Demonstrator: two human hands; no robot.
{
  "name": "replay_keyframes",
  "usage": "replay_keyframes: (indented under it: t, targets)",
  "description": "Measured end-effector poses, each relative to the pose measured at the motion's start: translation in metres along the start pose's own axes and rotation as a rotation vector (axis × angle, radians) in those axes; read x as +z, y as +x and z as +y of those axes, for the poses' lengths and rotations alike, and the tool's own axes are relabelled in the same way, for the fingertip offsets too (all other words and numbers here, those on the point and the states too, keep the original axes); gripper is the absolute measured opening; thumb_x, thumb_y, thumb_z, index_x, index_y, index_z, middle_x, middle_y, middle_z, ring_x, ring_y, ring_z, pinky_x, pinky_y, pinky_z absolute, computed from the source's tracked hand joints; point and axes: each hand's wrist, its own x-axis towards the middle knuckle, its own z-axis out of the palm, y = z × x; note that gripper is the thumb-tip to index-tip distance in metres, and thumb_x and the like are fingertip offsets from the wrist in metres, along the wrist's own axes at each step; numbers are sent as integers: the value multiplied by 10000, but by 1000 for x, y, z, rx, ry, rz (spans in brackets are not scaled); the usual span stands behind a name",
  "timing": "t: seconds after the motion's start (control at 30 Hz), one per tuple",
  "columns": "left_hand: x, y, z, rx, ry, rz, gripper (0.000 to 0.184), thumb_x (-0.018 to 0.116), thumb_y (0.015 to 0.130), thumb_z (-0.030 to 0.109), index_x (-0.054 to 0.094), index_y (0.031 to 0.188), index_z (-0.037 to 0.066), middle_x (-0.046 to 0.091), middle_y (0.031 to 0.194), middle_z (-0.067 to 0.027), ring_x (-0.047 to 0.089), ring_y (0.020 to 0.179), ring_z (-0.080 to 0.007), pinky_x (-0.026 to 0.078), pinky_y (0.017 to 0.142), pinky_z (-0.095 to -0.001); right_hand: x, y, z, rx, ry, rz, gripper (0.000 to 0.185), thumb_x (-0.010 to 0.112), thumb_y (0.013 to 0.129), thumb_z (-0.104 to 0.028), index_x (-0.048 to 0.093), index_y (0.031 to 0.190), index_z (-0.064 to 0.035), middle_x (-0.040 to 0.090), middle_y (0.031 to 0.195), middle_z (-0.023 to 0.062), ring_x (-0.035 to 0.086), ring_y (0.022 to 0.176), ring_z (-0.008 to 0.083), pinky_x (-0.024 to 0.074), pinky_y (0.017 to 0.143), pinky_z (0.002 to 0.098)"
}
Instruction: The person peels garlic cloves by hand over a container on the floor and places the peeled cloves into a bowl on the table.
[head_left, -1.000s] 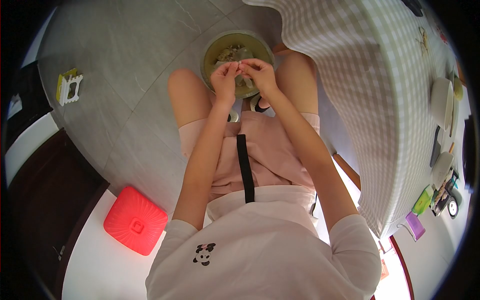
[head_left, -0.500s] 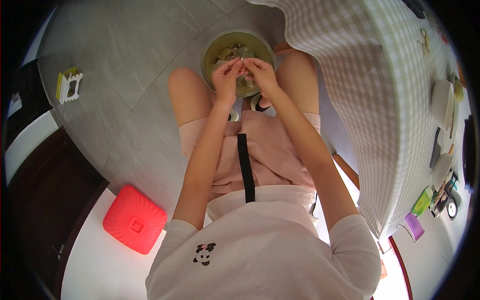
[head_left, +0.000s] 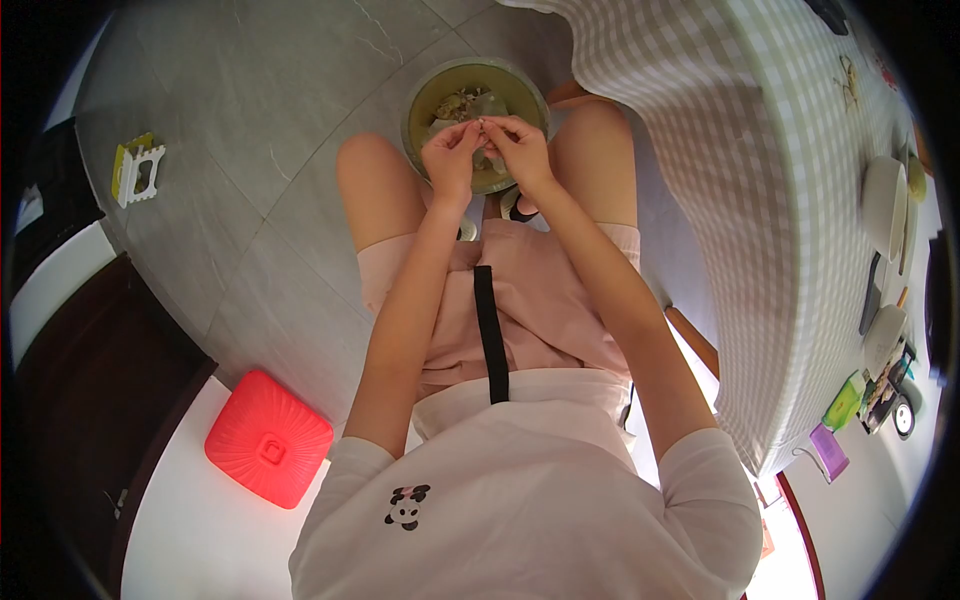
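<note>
My left hand (head_left: 452,158) and my right hand (head_left: 516,152) meet fingertip to fingertip, both closed in a pinch. Whatever lies between the fingertips is too small to name. Both hands hover over a round greenish bin (head_left: 414,112) on the floor between my knees. Inside it lie brownish scraps (head_left: 462,102) and a pale, crumpled, see-through piece that looks like plastic (head_left: 490,104). My fingers hide part of the bin's contents.
A table with a checked cloth (head_left: 770,200) stands on the right, bearing a white dish (head_left: 884,208), a knife (head_left: 871,295) and a small clock (head_left: 903,418). A red plastic stool (head_left: 270,440) is at lower left. A small yellow-and-white stool (head_left: 138,172) stands farther left.
Both hands have shifted only slightly, still pinched together over the bin. A tiny whitish bit that showed at the fingertips is now hardly visible.
</note>
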Motion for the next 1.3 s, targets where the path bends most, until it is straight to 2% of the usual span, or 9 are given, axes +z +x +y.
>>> replay_keyframes:
  t: [0.17,0.23,0.33,0.43,0.73,0.97,1.03,1.23,1.3]
  targets:
    - [-5,3,-7,109,184,6,126,552,760,40,578,810,-73,595,730,-79,560,648,-105,449,595,-199,-2,-1,-2,-137,-197,-42,162,530,787,-70,588,906,23,521,794,42,528,637,85,458,596,183]
    - [-5,2,-6,193,327,9,120,555,754,45,584,797,-64,597,702,-63,557,635,-93,442,580,-199,-3,-1,-2,-211,-293,-30,147,543,763,-54,593,877,25,546,769,80,574,681,126,478,542,211]
    - [-4,1,-1,239,416,-5,115,554,753,46,589,795,-55,596,687,-54,551,621,-86,441,568,-199,-4,-2,-2,-240,-326,-19,137,536,763,-47,594,864,26,549,750,79,567,652,124,453,530,215]
    - [-5,1,0,188,339,-78,120,546,772,55,586,828,-43,591,735,-39,542,674,-78,433,608,-191,-8,1,-2,-278,-376,-46,130,532,766,-50,591,851,29,549,758,78,551,620,118,426,521,211]
    - [-5,1,0,255,463,-54,113,548,768,55,586,813,-42,598,727,-54,553,659,-90,436,599,-200,-3,-2,-1,-252,-256,-28,124,525,774,-45,579,850,36,540,756,77,541,606,111,420,520,212]
    - [-4,0,-1,205,392,-41,125,548,774,63,576,838,-40,593,749,-54,558,694,-101,438,629,-205,-1,1,3,-251,-199,-27,125,527,772,-42,580,861,29,525,748,69,523,591,105,419,517,212]
    - [0,-1,1,162,171,-72,126,552,775,58,570,852,-41,590,785,-64,558,728,-113,442,659,-214,-2,3,0,-248,-151,-17,132,527,770,-41,582,872,22,521,742,65,519,607,104,416,531,210]
    - [1,-3,10,145,26,-78,122,556,764,20,564,867,-43,590,811,-80,561,743,-123,445,678,-214,-4,0,-9,-326,-261,-55,150,525,777,-64,582,892,14,532,778,59,518,646,102,413,563,205]
    - [2,-3,11,157,59,-86,121,555,765,21,565,868,-41,590,808,-76,560,742,-120,444,675,-211,-5,0,-13,-272,-206,-77,157,528,779,-76,582,895,16,545,784,60,522,647,101,416,564,204]
